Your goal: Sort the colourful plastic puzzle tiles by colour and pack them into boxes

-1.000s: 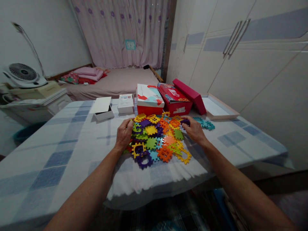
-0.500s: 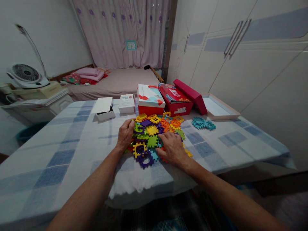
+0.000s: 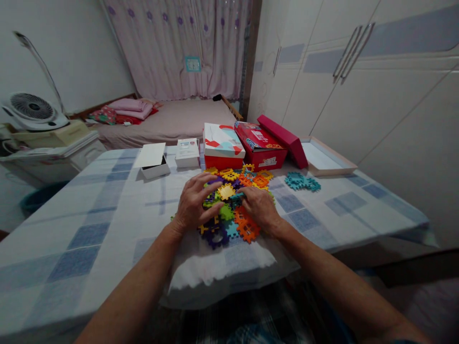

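The right hand (image 3: 260,208), at the three o'clock side of a loose pile, seems to pinch a teal piece (image 3: 236,196) by its edge, fingertips closed on it near the pile's middle. The edge grip is probably because the neighbours crowd its flat side.

The left hand (image 3: 195,200) is at nine o'clock, fingers spread and thumb apart, curved over the pieces with nothing gripped that I can see; whether its underside touches any is hidden. Its cupped shape would suit keeping loose pieces from sliding.

Between the hands lie a yellow piece (image 3: 226,192) and a green piece (image 3: 226,211). At five o'clock is an orange piece (image 3: 247,230), at seven a purple piece (image 3: 217,236). Some teal pieces (image 3: 302,182) sit apart from the pile at two o'clock, perhaps grouped by colour, as all are alike.

Beyond, a red-and-white box (image 3: 224,148) stands at twelve, a red box (image 3: 261,148) at one and a small white box (image 3: 187,154) at eleven, likely set back to leave the hands room.
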Demonstrator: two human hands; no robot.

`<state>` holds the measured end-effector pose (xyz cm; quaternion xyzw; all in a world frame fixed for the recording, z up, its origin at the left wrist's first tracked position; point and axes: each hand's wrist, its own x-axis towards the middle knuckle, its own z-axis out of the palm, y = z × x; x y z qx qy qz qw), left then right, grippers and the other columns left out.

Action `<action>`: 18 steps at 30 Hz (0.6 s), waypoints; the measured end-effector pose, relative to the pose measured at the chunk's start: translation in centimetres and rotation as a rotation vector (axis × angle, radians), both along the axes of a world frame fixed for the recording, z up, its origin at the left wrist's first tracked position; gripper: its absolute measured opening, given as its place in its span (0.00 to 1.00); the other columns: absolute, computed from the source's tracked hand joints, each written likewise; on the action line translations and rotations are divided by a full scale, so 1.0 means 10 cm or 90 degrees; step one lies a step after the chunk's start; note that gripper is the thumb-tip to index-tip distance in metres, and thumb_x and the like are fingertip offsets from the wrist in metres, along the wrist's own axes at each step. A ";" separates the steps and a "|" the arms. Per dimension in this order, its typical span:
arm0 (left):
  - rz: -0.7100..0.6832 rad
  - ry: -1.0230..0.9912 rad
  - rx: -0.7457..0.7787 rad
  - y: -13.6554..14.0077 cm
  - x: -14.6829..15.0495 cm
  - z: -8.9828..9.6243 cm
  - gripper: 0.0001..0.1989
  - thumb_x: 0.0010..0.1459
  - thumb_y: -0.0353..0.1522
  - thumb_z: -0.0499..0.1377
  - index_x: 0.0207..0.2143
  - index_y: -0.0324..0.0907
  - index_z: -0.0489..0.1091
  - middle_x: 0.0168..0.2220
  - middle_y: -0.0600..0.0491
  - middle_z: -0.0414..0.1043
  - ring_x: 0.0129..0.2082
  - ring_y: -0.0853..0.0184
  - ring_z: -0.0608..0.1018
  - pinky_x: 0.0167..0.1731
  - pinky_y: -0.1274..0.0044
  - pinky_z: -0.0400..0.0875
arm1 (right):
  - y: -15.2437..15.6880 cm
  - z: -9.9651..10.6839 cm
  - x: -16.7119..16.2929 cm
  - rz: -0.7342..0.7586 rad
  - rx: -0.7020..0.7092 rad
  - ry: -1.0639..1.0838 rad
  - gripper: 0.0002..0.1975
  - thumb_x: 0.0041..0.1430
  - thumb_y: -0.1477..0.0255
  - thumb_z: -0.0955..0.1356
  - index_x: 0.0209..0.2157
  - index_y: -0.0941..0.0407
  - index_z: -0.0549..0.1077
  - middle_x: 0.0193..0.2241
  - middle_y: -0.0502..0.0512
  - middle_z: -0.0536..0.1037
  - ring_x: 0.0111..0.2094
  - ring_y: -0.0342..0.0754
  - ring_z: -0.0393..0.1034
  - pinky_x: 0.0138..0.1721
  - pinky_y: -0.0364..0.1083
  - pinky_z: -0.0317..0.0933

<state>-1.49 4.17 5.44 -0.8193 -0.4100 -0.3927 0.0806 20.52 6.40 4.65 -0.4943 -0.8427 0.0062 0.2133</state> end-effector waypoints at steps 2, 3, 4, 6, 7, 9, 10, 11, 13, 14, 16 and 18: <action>-0.096 0.063 0.006 -0.06 0.09 0.02 0.20 0.52 0.41 0.60 0.47 0.45 0.70 0.51 0.47 0.70 0.56 0.57 0.66 0.56 0.63 0.60 | 0.05 0.01 0.04 -0.031 -0.022 0.034 0.10 0.61 0.72 0.60 0.37 0.55 0.72 0.35 0.55 0.77 0.35 0.49 0.68 0.35 0.45 0.55; -0.136 0.090 0.001 -0.08 0.13 0.01 0.19 0.53 0.41 0.60 0.46 0.45 0.71 0.50 0.47 0.71 0.56 0.58 0.67 0.56 0.63 0.61 | 0.06 0.02 0.07 -0.052 -0.025 0.060 0.09 0.61 0.71 0.60 0.35 0.55 0.71 0.32 0.54 0.76 0.32 0.48 0.67 0.32 0.44 0.53; -0.167 0.117 -0.011 -0.10 0.17 0.00 0.19 0.53 0.42 0.60 0.45 0.44 0.71 0.49 0.47 0.72 0.55 0.58 0.68 0.55 0.64 0.61 | 0.07 0.05 0.10 -0.071 -0.027 0.091 0.09 0.61 0.71 0.60 0.33 0.55 0.70 0.29 0.53 0.75 0.29 0.47 0.66 0.31 0.44 0.52; -0.198 0.171 -0.052 -0.11 0.23 -0.02 0.19 0.53 0.43 0.59 0.44 0.44 0.71 0.47 0.47 0.73 0.54 0.58 0.69 0.54 0.64 0.62 | 0.05 0.14 0.17 -0.074 -0.043 0.145 0.07 0.59 0.71 0.61 0.29 0.56 0.68 0.25 0.51 0.72 0.26 0.45 0.62 0.29 0.43 0.50; -0.201 0.193 -0.075 -0.10 0.25 -0.04 0.18 0.54 0.43 0.59 0.43 0.44 0.71 0.46 0.48 0.73 0.54 0.58 0.69 0.54 0.64 0.62 | 0.02 0.19 0.20 -0.052 -0.060 0.157 0.07 0.58 0.72 0.61 0.28 0.56 0.67 0.24 0.50 0.70 0.26 0.44 0.61 0.29 0.43 0.50; -0.178 0.218 -0.111 -0.08 0.25 -0.06 0.13 0.54 0.41 0.58 0.39 0.44 0.72 0.44 0.48 0.73 0.53 0.58 0.69 0.54 0.63 0.61 | -0.06 0.28 0.24 0.030 -0.109 0.142 0.07 0.57 0.72 0.63 0.25 0.56 0.65 0.23 0.48 0.68 0.26 0.43 0.60 0.29 0.42 0.49; -0.156 0.219 -0.120 -0.07 0.24 -0.08 0.10 0.55 0.38 0.58 0.37 0.43 0.72 0.43 0.49 0.73 0.52 0.58 0.69 0.54 0.64 0.61 | -0.12 0.31 0.25 0.079 -0.138 0.120 0.07 0.56 0.72 0.63 0.25 0.56 0.64 0.23 0.48 0.68 0.26 0.43 0.60 0.29 0.42 0.50; -0.134 0.216 -0.126 -0.05 0.22 -0.09 0.07 0.56 0.36 0.57 0.34 0.43 0.72 0.42 0.49 0.74 0.51 0.60 0.70 0.53 0.64 0.62 | -0.17 0.33 0.24 0.128 -0.166 0.096 0.07 0.56 0.72 0.63 0.25 0.56 0.65 0.24 0.49 0.68 0.27 0.43 0.60 0.30 0.42 0.51; -0.088 0.209 -0.133 -0.02 0.19 -0.10 0.06 0.57 0.32 0.55 0.30 0.42 0.70 0.39 0.49 0.74 0.46 0.62 0.72 0.50 0.66 0.64 | -0.27 0.31 0.22 0.215 -0.202 0.057 0.05 0.56 0.72 0.63 0.27 0.57 0.67 0.28 0.51 0.71 0.31 0.44 0.63 0.33 0.43 0.54; -0.068 0.208 -0.135 -0.01 0.17 -0.11 0.07 0.57 0.31 0.54 0.29 0.41 0.70 0.37 0.48 0.74 0.44 0.63 0.72 0.48 0.67 0.65 | -0.31 0.29 0.20 0.251 -0.206 0.042 0.04 0.56 0.73 0.64 0.30 0.57 0.68 0.31 0.52 0.72 0.34 0.46 0.64 0.37 0.44 0.56; -0.033 0.206 -0.136 0.01 0.15 -0.11 0.07 0.58 0.29 0.53 0.29 0.41 0.70 0.35 0.48 0.74 0.40 0.64 0.73 0.46 0.67 0.66 | -0.35 0.20 0.15 0.296 -0.183 0.019 0.05 0.56 0.74 0.64 0.34 0.58 0.70 0.38 0.57 0.74 0.42 0.49 0.65 0.44 0.48 0.56; -0.011 0.206 -0.133 0.01 0.14 -0.11 0.07 0.57 0.28 0.52 0.30 0.41 0.70 0.34 0.48 0.73 0.39 0.64 0.73 0.45 0.68 0.66 | -0.36 0.12 0.09 0.306 -0.142 -0.001 0.06 0.56 0.73 0.66 0.36 0.58 0.71 0.45 0.60 0.72 0.48 0.52 0.63 0.50 0.51 0.54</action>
